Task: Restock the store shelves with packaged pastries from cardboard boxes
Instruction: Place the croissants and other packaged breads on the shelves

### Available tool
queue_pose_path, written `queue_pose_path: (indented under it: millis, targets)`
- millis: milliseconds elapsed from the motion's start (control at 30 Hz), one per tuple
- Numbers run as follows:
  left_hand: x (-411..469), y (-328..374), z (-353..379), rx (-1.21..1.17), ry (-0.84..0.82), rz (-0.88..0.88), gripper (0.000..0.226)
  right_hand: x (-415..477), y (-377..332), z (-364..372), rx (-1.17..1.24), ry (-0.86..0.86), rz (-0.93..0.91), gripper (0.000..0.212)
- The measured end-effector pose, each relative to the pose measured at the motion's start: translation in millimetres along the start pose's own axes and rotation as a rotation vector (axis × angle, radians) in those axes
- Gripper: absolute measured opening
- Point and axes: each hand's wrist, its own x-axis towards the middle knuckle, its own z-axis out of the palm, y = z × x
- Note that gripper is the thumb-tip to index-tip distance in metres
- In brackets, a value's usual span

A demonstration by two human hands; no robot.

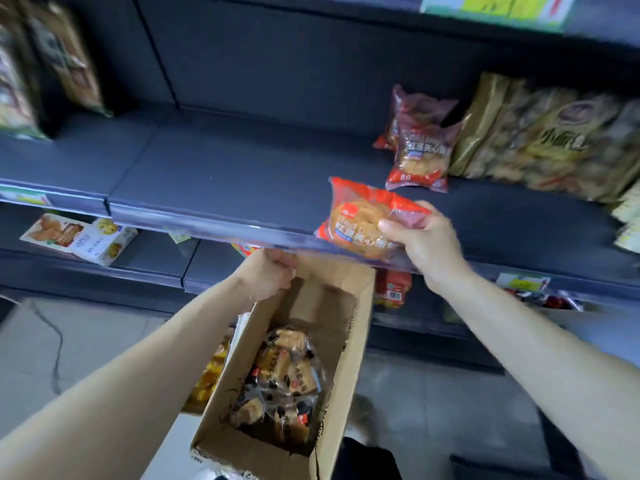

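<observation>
Fingers (391,226) of the right hand (426,245) pinch a red pastry packet (353,216) over the front edge of the shelf (242,168); the left hand (266,275) grips the cardboard box (349,358) rim. 2 similar packets (420,157) stand behind.

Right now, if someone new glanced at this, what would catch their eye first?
The bright red pastry packet pinched in the right hand, held over the front edge of the dark shelf, stands out first. Behind it, two matching red packets stand on that shelf. Below, the left hand grips the rim of an open cardboard box holding a clear bag of small wrapped pastries.
</observation>
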Motion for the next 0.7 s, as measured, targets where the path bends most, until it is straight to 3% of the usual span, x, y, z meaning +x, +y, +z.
queue_pose_path:
  millis: [133, 300, 400, 467, 567, 700]
  targets:
    - [-5, 24, 12, -0.009, -0.063, 0.054, 0.022, 57, -31, -45, 0.030, 0.043, 0.041, 0.019]
    - [4, 23, 26, -0.027, -0.095, 0.030, 0.022, 119, -13, -53, -0.030, 0.024, 0.189, 0.020]
    - [15, 10, 33, -0.007, -0.076, -0.005, 0.028, 146, 8, -53, 0.032, 0.145, 0.206, 0.025]
    - [20, 0, 37, 0.011, -0.053, -0.046, 0.028, 146, 14, -54, -0.018, 0.264, 0.161, 0.042]
    - [29, -23, 39, 0.067, -0.006, -0.106, 0.027, 122, 12, -52, -0.173, 0.407, -0.021, 0.036]
    - [42, -72, 44, 0.307, 0.063, -0.157, 0.016, 58, 15, -26, -0.202, 0.289, -0.245, 0.025]
